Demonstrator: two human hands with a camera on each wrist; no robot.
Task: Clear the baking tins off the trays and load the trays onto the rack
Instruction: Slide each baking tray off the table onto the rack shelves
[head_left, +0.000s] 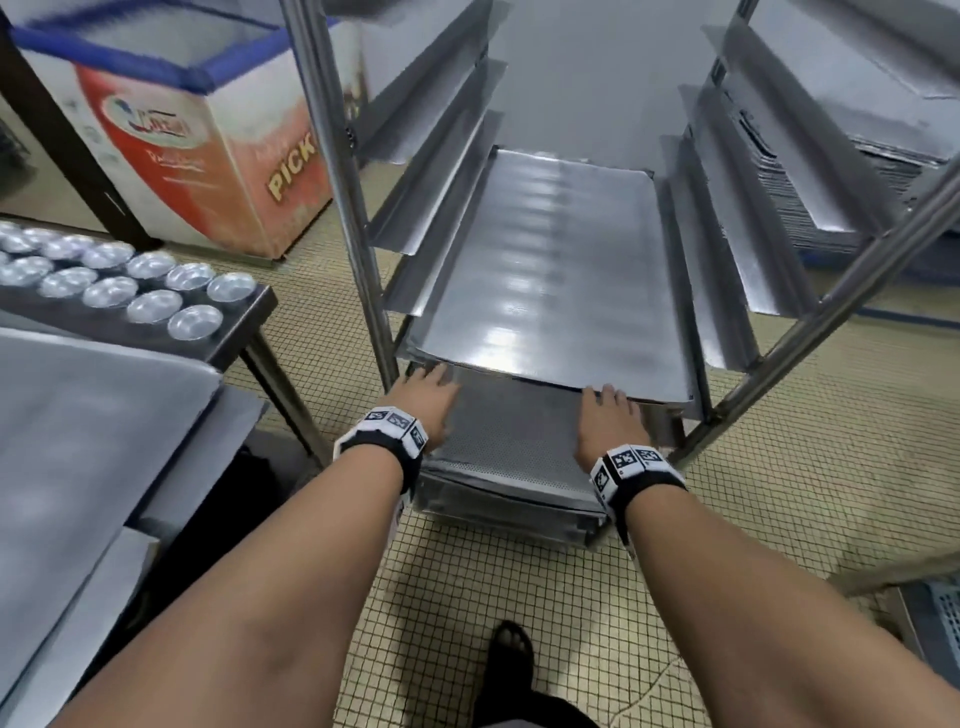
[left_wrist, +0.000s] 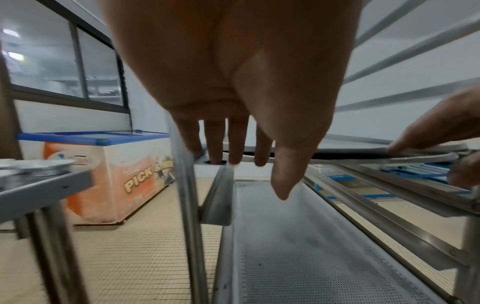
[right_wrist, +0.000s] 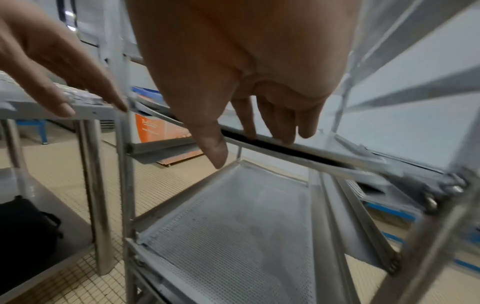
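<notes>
A shiny flat tray (head_left: 550, 291) lies on a pair of rails in the steel rack (head_left: 353, 218). My left hand (head_left: 423, 387) touches the tray's near left edge with straight fingers (left_wrist: 233, 142). My right hand (head_left: 608, 402) touches its near right edge, fingers (right_wrist: 285, 131) straight on the tray's rim (right_wrist: 298, 149). One level lower sits a perforated tray (head_left: 514, 441), seen also as the perforated tray (left_wrist: 311, 246) and the perforated tray (right_wrist: 233, 226) in the wrist views. Several round baking tins (head_left: 150, 283) stand on the table at the left.
The steel table (head_left: 244, 332) stands left of the rack, with another flat tray (head_left: 78, 426) near me. A chest freezer (head_left: 197, 135) is behind it. A stack of trays (head_left: 841, 171) lies at the right. My foot (head_left: 511, 654) is on the tiled floor. A black bag (right_wrist: 26, 226) sits under the table.
</notes>
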